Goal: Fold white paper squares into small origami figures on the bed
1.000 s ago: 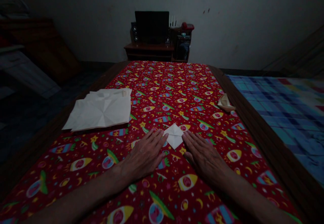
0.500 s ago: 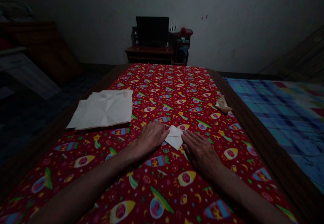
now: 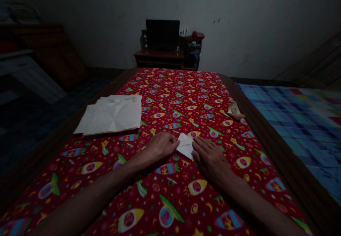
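A small folded square of white paper (image 3: 185, 143) lies on the red patterned cloth, creased across its middle. My left hand (image 3: 162, 145) is closed at its left corner, the thumb and forefinger pinching that corner. On the other side, my right hand (image 3: 209, 154) lies with its fingers stretched flat along the right edge, fingertips touching the paper. Farther back on the left is a stack of larger creased white sheets (image 3: 113, 113). A small folded paper piece (image 3: 235, 111), shaped like a little boat or box, rests near the right edge.
The red cloth (image 3: 176, 200) covers a long table with a dark wooden edge (image 3: 255, 143). Beyond it stand a black monitor (image 3: 162, 35) and a red telephone (image 3: 198, 35) on a desk. A blue checked sheet (image 3: 282, 122) is at the right.
My left fingers have curled into a pinch at the paper's left corner. My right hand stays flat on the right edge. The view has shifted slightly.
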Motion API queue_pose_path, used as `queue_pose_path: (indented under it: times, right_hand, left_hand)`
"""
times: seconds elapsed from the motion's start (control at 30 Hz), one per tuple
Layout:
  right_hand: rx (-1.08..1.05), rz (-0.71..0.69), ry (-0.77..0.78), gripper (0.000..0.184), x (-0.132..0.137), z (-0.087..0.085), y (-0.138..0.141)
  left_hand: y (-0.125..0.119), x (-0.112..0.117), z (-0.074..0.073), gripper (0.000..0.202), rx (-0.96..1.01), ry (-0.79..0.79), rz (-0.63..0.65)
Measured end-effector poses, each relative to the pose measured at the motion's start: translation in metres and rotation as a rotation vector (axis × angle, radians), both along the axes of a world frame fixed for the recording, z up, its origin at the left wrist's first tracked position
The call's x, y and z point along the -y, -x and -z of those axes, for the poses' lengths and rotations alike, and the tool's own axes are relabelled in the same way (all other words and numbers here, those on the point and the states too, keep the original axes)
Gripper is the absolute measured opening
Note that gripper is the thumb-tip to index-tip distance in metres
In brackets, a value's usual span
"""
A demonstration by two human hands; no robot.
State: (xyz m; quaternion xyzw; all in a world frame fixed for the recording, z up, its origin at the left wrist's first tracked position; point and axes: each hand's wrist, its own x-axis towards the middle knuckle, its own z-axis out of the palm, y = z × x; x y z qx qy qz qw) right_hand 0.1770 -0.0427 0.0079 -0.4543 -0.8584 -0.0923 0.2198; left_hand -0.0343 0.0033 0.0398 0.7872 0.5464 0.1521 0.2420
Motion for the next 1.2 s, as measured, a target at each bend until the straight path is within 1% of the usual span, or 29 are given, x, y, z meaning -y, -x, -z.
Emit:
queue_pose_path:
  times: [0.07,0.17,0.23,0.27,0.37,0.43,0.47,0.5,0.57,0.6,0.63,0.67,0.7,0.73,0.77,0.8,0.83,0.9,0.93,1.0,1.03,1.1,1.17,1.2]
  right_hand:
    - [-0.011,-0.001,-0.020,0.030,0.000,-0.005,0.004]
    - [-0.015,0.005,-0.083,0.031,-0.001,-0.017,0.016]
    - [0.011,0.049,-0.126,0.030,-0.001,-0.025,0.028]
    - [0.028,0.078,-0.136,0.026,-0.002,-0.029,0.033]
    - [0.073,0.112,-0.123,0.012,-0.003,-0.035,0.044]
    - [0.035,0.101,-0.094,0.015,-0.006,-0.036,0.045]
    - [-0.021,0.085,-0.061,0.018,-0.008,-0.037,0.043]
    - [-0.113,0.073,-0.015,0.020,-0.011,-0.038,0.041]
    - [-0.403,0.089,0.136,0.022,-0.018,-0.039,0.035]
    - [-0.588,0.113,0.248,0.022,-0.022,-0.039,0.032]
    - [-0.785,0.151,0.376,0.022,-0.026,-0.038,0.030]
    - [-0.976,0.186,0.509,0.023,-0.029,-0.037,0.028]
    - [-1.141,0.214,0.630,0.026,-0.032,-0.034,0.027]
    - [-1.268,0.223,0.740,0.029,-0.034,-0.031,0.027]
    - [-1.356,0.220,0.823,0.031,-0.036,-0.027,0.027]
    - [-1.401,0.209,0.886,0.033,-0.036,-0.023,0.027]
    - [-1.404,0.192,0.934,0.035,-0.037,-0.019,0.027]
    - [-1.320,0.168,0.968,0.035,-0.037,-0.013,0.025]
    - [-1.241,0.166,0.941,0.034,-0.037,-0.012,0.023]
    - [-1.006,0.171,0.794,0.029,-0.037,-0.012,0.017]
    - [-0.864,0.174,0.692,0.026,-0.037,-0.013,0.013]
    - [-0.589,0.145,0.500,0.021,-0.036,-0.014,0.007]
    - [-0.405,0.076,0.365,0.018,-0.035,-0.014,0.003]
    - [-0.347,0.038,0.317,0.016,-0.034,-0.014,0.003]
  left_hand:
    - [-0.003,-0.003,-0.005,0.030,0.084,0.080,-0.049]
    - [-0.006,-0.005,-0.009,0.028,0.135,0.087,-0.063]
    - [-0.006,-0.004,-0.009,0.029,0.189,0.093,-0.057]
    - [-0.006,-0.004,-0.009,0.029,0.232,0.102,-0.053]
    - [-0.005,-0.003,-0.011,0.029,0.363,0.130,-0.037]
    - [-0.005,-0.003,-0.013,0.033,0.398,0.132,-0.016]
    - [-0.005,-0.002,-0.015,0.036,0.404,0.111,-0.001]
    - [-0.004,-0.002,-0.016,0.037,0.407,0.063,0.013]
    - [-0.005,-0.003,-0.016,0.032,0.421,-0.114,0.019]
    - [-0.005,-0.004,-0.014,0.026,0.437,-0.209,0.006]
    - [-0.005,-0.005,-0.012,0.024,0.466,-0.272,-0.014]
    - [-0.006,-0.007,-0.009,0.031,0.509,-0.280,-0.033]
    - [-0.007,-0.008,-0.005,0.040,0.564,-0.230,-0.043]
    - [-0.007,-0.010,-0.001,0.045,0.619,-0.137,-0.035]
    - [-0.007,-0.011,0.002,0.043,0.658,-0.031,-0.015]
    - [-0.007,-0.012,0.005,0.037,0.677,0.058,0.002]
    - [-0.007,-0.012,0.007,0.031,0.674,0.118,0.012]
    - [-0.005,-0.014,0.009,0.025,0.620,0.162,0.018]
    - [-0.004,-0.014,0.009,0.024,0.577,0.165,0.021]
    - [-0.001,-0.015,0.010,0.023,0.467,0.148,0.053]
    - [0.001,-0.015,0.011,0.023,0.391,0.113,0.079]
    - [0.003,-0.014,0.014,0.022,0.243,-0.033,0.135]
    - [0.005,-0.012,0.017,0.021,0.156,-0.232,0.185]
    - [0.006,-0.011,0.018,0.025,0.135,-0.318,0.206]
